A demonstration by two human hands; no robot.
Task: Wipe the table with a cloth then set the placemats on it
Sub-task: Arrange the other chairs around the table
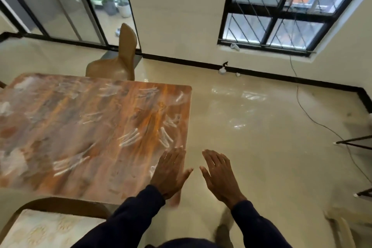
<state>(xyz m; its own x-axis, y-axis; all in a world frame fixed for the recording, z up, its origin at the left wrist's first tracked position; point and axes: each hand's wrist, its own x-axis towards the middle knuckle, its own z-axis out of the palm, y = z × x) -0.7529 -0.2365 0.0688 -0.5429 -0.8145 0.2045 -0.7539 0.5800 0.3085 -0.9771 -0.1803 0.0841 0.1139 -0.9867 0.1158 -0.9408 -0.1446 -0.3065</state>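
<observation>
A wooden table with an orange-brown grain fills the left of the view, and white smeared streaks cover its top. My left hand is flat with straight fingers over the table's near right corner. My right hand is flat with spread fingers just past the table's right edge, above the floor. Neither hand holds anything. No cloth or placemat is in view.
A tan chair stands at the table's far side. A second chair with a pale patterned seat is at the near left. A spray bottle sits by the wall. A cable runs across the shiny floor.
</observation>
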